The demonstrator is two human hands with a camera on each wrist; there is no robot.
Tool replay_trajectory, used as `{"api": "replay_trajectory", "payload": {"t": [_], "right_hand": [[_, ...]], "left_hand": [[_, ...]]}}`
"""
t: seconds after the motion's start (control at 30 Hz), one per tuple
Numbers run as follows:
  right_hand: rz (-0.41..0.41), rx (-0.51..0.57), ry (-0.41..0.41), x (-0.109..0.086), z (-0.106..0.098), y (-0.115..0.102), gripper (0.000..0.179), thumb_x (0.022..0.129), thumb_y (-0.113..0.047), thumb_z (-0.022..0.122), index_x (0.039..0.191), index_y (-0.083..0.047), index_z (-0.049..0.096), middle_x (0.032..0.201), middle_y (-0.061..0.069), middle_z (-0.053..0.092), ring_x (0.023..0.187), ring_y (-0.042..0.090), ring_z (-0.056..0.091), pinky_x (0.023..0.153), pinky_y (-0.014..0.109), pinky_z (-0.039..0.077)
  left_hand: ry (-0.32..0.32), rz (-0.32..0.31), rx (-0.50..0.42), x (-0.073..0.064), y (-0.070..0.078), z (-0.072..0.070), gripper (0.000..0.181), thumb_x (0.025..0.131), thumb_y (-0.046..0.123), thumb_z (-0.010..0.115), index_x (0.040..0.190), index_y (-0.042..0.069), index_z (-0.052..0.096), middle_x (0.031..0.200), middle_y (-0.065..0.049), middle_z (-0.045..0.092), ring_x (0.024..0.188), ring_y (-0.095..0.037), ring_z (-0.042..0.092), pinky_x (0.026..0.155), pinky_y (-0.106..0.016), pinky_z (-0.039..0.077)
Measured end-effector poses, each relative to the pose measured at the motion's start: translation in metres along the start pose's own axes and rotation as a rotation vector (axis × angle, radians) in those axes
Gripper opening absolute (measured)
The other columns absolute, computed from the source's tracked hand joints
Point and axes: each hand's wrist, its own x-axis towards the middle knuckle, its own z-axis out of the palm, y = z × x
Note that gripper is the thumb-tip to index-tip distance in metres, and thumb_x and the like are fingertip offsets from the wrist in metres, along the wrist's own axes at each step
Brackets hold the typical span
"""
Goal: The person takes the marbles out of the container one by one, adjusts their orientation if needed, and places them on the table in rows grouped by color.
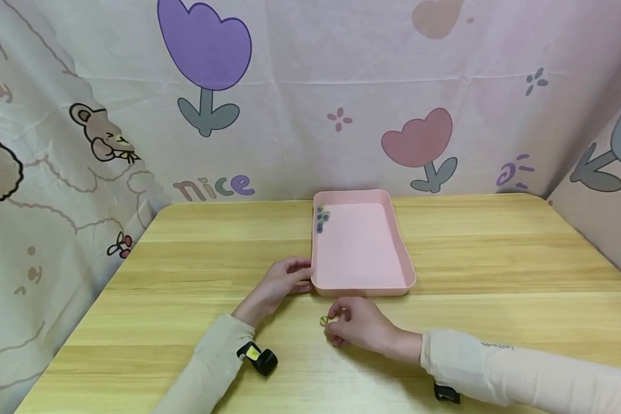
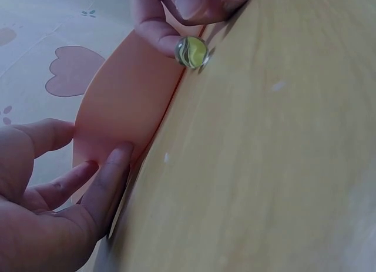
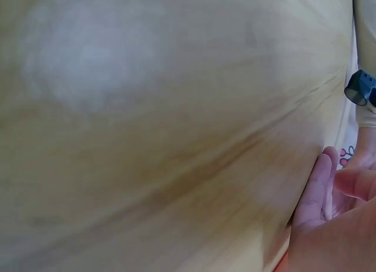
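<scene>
Wooden table (image 1: 497,322); marble (image 2: 192,53) at fingertips (image 2: 168,43) of right grip (image 1: 359,325).

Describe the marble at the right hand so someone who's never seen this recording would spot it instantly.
Find the pink tray on the wooden table, then look just in front of its near-left corner. At the fingertips of the right hand is a glass marble with a yellow-green swirl. Unlike the darker-looking marbles clustered inside the tray, it is outside.
</scene>
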Motion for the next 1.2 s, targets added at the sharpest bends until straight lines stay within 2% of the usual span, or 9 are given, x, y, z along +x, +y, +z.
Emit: {"api": "replay_trajectory", "payload": {"t": [0.17,0.4,0.63,0.93,1.2], "right_hand": [[0.014,0.022,0.006,-0.001,0.0,0.001,0.015,0.083,-0.001,0.067,0.093,0.006,0.059,0.068,0.009,0.066,0.06,0.02,0.066,0.056,0.033,0.06],[0.05,0.056,0.019,-0.004,-0.001,0.001,0.018,0.083,-0.001,0.067,0.096,0.008,0.058,0.068,0.009,0.066,0.061,0.022,0.067,0.058,0.033,0.061],[0.079,0.068,0.027,-0.007,-0.001,-0.002,0.021,0.082,-0.002,0.068,0.098,0.008,0.058,0.068,0.009,0.066,0.064,0.022,0.068,0.061,0.032,0.061],[0.171,0.168,-0.031,-0.009,-0.007,-0.004,0.024,0.085,0.001,0.065,0.104,0.011,0.054,0.078,0.013,0.067,0.074,0.024,0.068,0.07,0.036,0.061],[0.197,0.223,-0.106,-0.015,-0.015,-0.009,0.026,0.086,0.003,0.061,0.109,0.013,0.052,0.087,0.015,0.066,0.084,0.026,0.067,0.08,0.038,0.059]], "left_hand": [[0.001,0.0,0.002,-0.001,-0.001,0.0,0.036,0.096,0.005,0.058,0.126,-0.013,0.051,0.12,-0.022,0.056,0.101,-0.024,0.061,0.086,-0.032,0.057],[0.021,-0.036,-0.011,0.002,-0.003,0.0,0.035,0.096,0.002,0.057,0.127,-0.011,0.052,0.122,-0.023,0.055,0.101,-0.024,0.06,0.087,-0.034,0.056],[0.03,-0.02,-0.01,0.001,-0.002,0.001,0.033,0.096,0.002,0.057,0.126,-0.012,0.052,0.121,-0.023,0.056,0.098,-0.022,0.061,0.086,-0.035,0.057],[0.025,-0.01,-0.009,0.002,-0.004,0.001,0.032,0.095,0.002,0.058,0.124,-0.012,0.054,0.119,-0.023,0.057,0.097,-0.023,0.061,0.086,-0.036,0.057],[0.031,-0.017,0.0,-0.001,-0.002,0.002,0.033,0.096,0.002,0.057,0.125,-0.012,0.053,0.12,-0.023,0.056,0.098,-0.023,0.06,0.087,-0.034,0.057]]}}
